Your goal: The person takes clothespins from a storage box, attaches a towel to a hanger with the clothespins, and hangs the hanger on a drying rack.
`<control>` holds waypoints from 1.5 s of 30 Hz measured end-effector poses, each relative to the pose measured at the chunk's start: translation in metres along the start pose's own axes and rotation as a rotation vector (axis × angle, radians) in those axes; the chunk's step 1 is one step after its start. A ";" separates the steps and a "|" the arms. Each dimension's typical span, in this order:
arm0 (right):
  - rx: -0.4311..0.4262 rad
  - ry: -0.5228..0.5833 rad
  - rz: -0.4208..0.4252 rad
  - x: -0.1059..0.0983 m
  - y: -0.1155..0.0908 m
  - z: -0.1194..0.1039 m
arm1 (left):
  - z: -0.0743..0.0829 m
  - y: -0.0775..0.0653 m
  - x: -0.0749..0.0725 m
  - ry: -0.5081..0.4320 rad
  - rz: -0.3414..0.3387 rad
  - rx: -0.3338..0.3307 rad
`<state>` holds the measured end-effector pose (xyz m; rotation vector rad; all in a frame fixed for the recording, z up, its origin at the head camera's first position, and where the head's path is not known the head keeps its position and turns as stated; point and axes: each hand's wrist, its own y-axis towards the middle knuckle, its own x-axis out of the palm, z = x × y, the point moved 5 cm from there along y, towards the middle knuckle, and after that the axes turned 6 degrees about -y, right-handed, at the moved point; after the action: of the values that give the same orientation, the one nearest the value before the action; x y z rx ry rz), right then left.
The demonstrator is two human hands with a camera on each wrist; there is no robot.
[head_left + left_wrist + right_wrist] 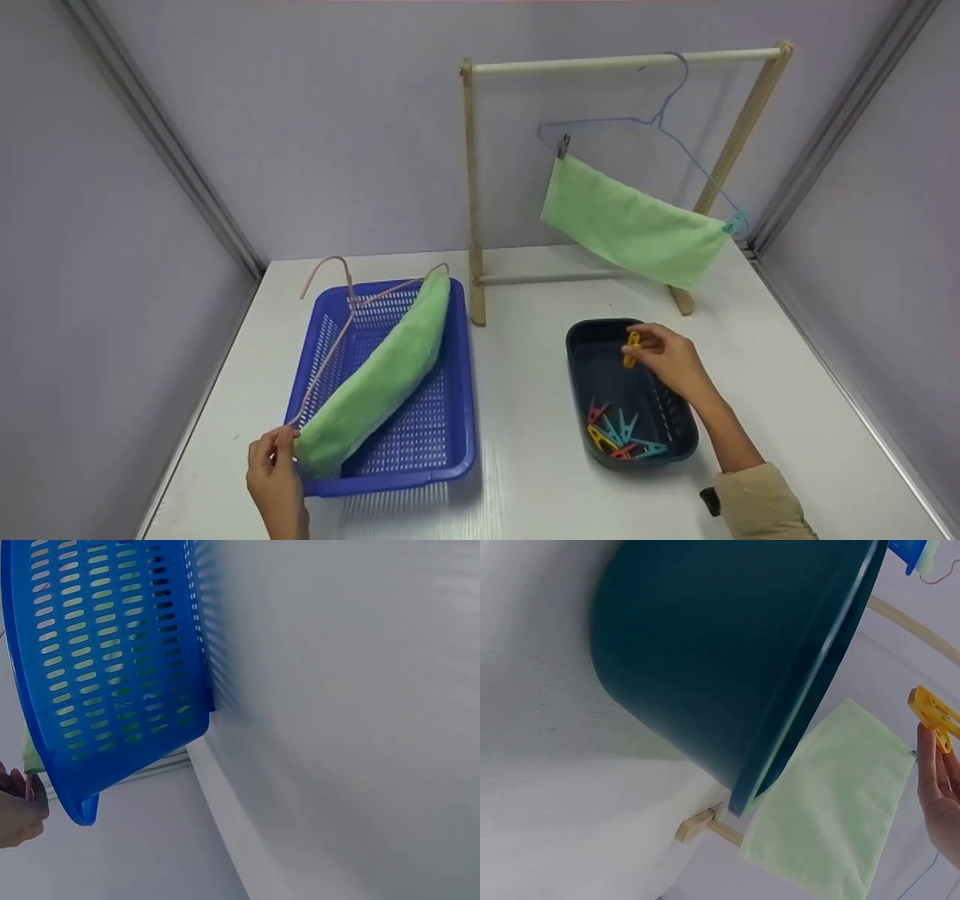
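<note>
At the near left corner of the blue basket (471, 435), my left hand (271, 476) pinches the end of a pink clothes hanger (330, 356) together with the corner of a green towel (382, 375). Hanger and towel lie slantwise across the basket. My right hand (670, 358) holds a yellow clothespin (631, 349) between thumb and fingers, above a dark bin (581, 375). In the right wrist view the same clothespin (933, 714) shows at the fingertips. Inside the bin lie several clothespins (622, 431), red, yellow and teal.
Behind stands a wooden rack (472, 180) with a white bar (555, 66). A purple hanger (660, 120) hangs from it, carrying another green towel (637, 221) by a dark clip (563, 146) and a teal clip (737, 221). Walls enclose the white table (525, 420).
</note>
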<state>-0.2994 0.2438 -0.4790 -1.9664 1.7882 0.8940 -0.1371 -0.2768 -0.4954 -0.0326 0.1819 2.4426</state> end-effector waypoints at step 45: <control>0.024 -0.056 0.013 -0.007 -0.001 -0.001 | 0.098 0.018 -0.011 -0.492 -0.015 0.122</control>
<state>-0.2979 0.2490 -0.4738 -1.8985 1.7740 0.9175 -0.1379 -0.2833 -0.3957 0.6107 0.1078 2.3387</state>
